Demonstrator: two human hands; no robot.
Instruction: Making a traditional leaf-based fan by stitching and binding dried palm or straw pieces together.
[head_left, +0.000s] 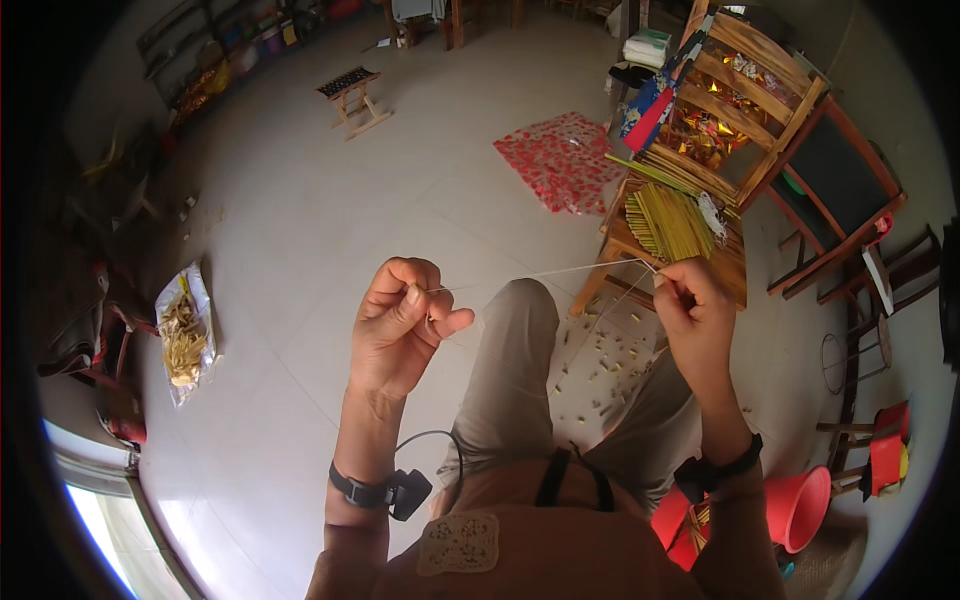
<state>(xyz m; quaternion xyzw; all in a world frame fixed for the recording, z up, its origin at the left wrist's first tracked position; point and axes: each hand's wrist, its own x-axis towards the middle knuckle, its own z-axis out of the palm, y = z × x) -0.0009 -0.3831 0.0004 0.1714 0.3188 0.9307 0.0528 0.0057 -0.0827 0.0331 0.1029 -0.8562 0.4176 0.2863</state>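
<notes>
A thin white thread (577, 268) runs taut between my two hands above my knees. My left hand (401, 319) pinches one end between thumb and forefinger, the other fingers curled. On the right, my right hand (694, 296) grips the thread near its other end between thumb and forefinger; a short doubled piece sticks out there. Just beyond my right hand, a fan-like row of yellow-green cut stalks (667, 223) lies on a wooden chair seat (731, 262), with a white bundle of string (711, 216) beside it. Longer green stalks (675, 177) lie behind the row.
Small cut stalk pieces (615, 367) are scattered on the floor below the chair. A red-patterned plastic sheet (559, 161) lies ahead, a small folding stool (352, 97) farther off. At left lies a plastic bag with dried material (184, 337); a red bucket (802, 510) is at lower right.
</notes>
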